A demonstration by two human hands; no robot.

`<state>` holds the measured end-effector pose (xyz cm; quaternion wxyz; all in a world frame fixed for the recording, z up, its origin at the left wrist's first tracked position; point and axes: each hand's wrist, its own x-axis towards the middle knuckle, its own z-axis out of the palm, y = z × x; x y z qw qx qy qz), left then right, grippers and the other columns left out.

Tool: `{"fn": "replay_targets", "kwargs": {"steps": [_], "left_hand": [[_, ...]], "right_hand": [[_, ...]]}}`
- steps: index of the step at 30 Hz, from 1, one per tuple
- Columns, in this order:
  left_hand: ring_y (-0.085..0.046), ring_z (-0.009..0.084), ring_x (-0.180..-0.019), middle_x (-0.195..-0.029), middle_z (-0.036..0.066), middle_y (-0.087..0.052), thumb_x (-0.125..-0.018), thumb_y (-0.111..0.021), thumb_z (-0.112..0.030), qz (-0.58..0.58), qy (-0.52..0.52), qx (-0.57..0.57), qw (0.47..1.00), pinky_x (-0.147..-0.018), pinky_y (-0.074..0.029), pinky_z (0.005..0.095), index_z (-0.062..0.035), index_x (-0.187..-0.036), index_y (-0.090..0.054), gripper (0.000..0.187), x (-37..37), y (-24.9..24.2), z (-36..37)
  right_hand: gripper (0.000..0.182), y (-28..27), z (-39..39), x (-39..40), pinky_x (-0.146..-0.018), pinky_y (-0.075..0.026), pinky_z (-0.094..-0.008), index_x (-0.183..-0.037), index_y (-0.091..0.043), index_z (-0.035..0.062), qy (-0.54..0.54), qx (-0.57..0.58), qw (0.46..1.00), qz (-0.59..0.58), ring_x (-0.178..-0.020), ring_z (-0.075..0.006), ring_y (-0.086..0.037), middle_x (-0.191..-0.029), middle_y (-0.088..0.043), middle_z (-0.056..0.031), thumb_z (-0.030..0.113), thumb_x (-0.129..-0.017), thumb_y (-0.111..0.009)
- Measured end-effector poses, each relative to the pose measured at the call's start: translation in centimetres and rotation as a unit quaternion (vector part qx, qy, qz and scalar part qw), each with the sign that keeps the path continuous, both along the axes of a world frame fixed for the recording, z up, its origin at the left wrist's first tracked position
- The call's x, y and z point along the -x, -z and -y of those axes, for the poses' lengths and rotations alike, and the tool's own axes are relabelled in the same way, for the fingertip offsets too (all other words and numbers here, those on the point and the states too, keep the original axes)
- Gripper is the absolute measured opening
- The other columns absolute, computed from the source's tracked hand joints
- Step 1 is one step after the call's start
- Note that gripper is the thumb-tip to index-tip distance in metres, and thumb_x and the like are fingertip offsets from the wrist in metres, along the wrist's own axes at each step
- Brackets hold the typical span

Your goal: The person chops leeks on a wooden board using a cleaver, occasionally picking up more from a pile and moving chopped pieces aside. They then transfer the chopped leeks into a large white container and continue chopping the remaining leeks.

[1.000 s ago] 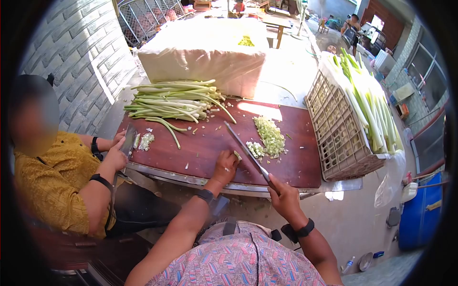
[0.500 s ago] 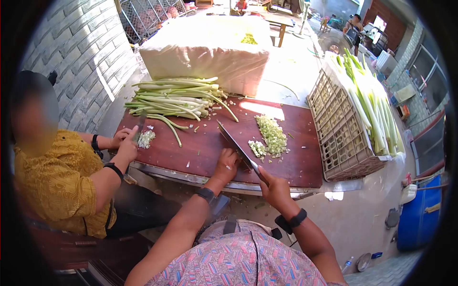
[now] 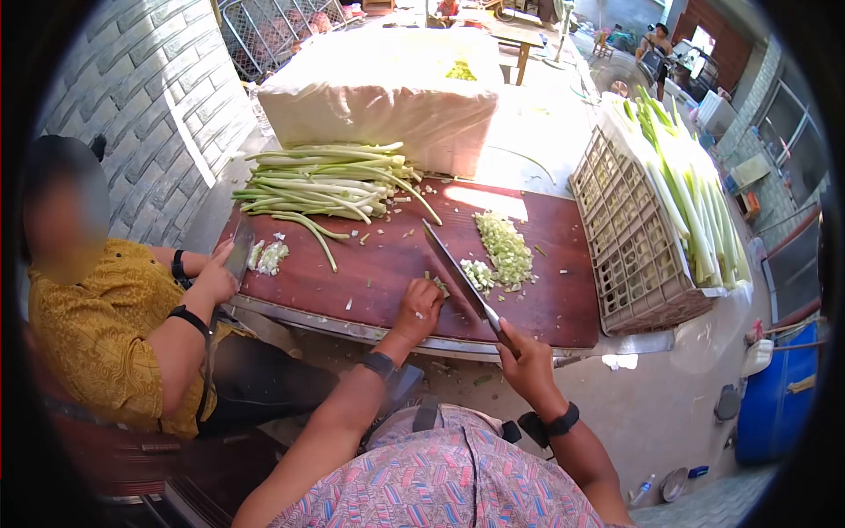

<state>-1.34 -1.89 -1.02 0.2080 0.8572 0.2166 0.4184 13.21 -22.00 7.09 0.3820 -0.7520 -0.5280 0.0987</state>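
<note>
We grip a knife (image 3: 459,271) in our right hand (image 3: 525,359) over a red-brown desk (image 3: 559,304), our left hand (image 3: 418,310) curled around a scallion piece (image 3: 441,285), chopped scallion (image 3: 505,250) heaped to the blade's right.

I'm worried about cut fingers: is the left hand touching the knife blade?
Apart. The head view shows bare red board between the left hand and the knife blade.
</note>
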Motion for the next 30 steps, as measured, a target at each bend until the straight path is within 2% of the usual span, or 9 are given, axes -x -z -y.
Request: {"fn": "replay_targets", "kwargs": {"steps": [2, 6, 14, 21, 23, 27, 30], "left_hand": [[-0.056, 0.0367, -0.089, -0.089, 0.014, -0.057, -0.073, -0.067, 0.002, 0.015, -0.050, 0.048, 0.998, -0.076, -0.048, 0.0436, -0.0031, -0.082, -0.059, 0.014, -0.1, 0.2, 0.5], [-0.056, 0.0377, -0.087, -0.090, 0.016, -0.056, -0.073, -0.067, 0.002, 0.027, -0.046, 0.015, 0.998, -0.073, -0.048, 0.0447, -0.0020, -0.082, -0.058, 0.014, 0.0, 0.6, 0.2], [-0.055, 0.0376, -0.087, -0.088, 0.015, -0.056, -0.074, -0.067, 0.000, 0.003, -0.043, 0.009, 0.999, -0.076, -0.048, 0.0441, -0.0032, -0.081, -0.059, 0.011, 0.0, 0.4, -0.1], [-0.056, 0.0362, -0.082, -0.082, 0.015, -0.058, -0.074, -0.067, 0.001, -0.008, -0.057, 0.000, 0.998, -0.074, -0.047, 0.0432, -0.0028, -0.076, -0.059, 0.009, -0.1, -0.1, -0.1], [-0.056, 0.0361, -0.082, -0.082, 0.014, -0.058, -0.074, -0.066, 0.002, 0.002, -0.051, -0.012, 0.999, -0.074, -0.047, 0.0429, -0.0029, -0.076, -0.059, 0.009, -0.1, 0.0, -0.1], [-0.056, 0.0360, -0.082, -0.081, 0.013, -0.058, -0.073, -0.066, 0.002, -0.008, -0.053, 0.000, 0.999, -0.075, -0.047, 0.0430, -0.0032, -0.075, -0.059, 0.009, 0.0, -0.1, -0.1], [-0.056, 0.0359, -0.082, -0.079, 0.012, -0.058, -0.072, -0.066, 0.002, 0.000, -0.040, -0.009, 0.999, -0.075, -0.046, 0.0434, -0.0040, -0.075, -0.058, 0.011, 0.2, -0.1, -0.1]], "right_hand": [[0.045, -1.2, 1.2, 0.6, -0.061, -0.050, -0.0449, -0.126, -0.064, 0.0190, -0.008, 0.027, 1.000, 0.000, -0.065, -0.0358, -0.064, -0.072, -0.064, -0.0156, 0.017, -0.082, -0.071], [0.046, -1.9, 2.2, 1.0, -0.059, -0.050, -0.0451, -0.127, -0.063, 0.0206, -0.020, 0.007, 1.000, 0.014, -0.062, -0.0350, -0.063, -0.068, -0.061, -0.0139, 0.018, -0.082, -0.071], [0.047, -1.6, 1.9, 0.6, -0.059, -0.050, -0.0477, -0.129, -0.061, 0.0215, -0.049, 0.051, 0.997, 0.007, -0.062, -0.0373, -0.063, -0.071, -0.063, -0.0166, 0.019, -0.083, -0.070], [0.051, -0.2, -2.9, 1.2, -0.061, -0.050, -0.0506, -0.132, -0.058, 0.0199, -0.061, 0.054, 0.997, 0.013, -0.067, -0.0413, -0.063, -0.073, -0.064, -0.0211, 0.017, -0.082, -0.068], [0.045, -0.6, -4.0, 1.8, -0.062, -0.051, -0.0439, -0.127, -0.062, 0.0103, -0.041, 0.072, 0.997, -0.009, -0.073, -0.0419, -0.064, -0.078, -0.064, -0.0252, 0.010, -0.082, -0.068], [0.045, -0.8, -4.4, 1.8, -0.063, -0.051, -0.0432, -0.126, -0.062, 0.0106, -0.030, 0.079, 0.996, 0.005, -0.073, -0.0419, -0.064, -0.078, -0.064, -0.0247, 0.010, -0.082, -0.068], [0.046, -0.3, -2.8, 1.0, -0.065, -0.052, -0.0418, -0.127, -0.062, 0.0110, -0.027, 0.017, 0.999, -0.039, -0.074, -0.0413, -0.065, -0.079, -0.064, -0.0246, 0.010, -0.082, -0.069]]}}
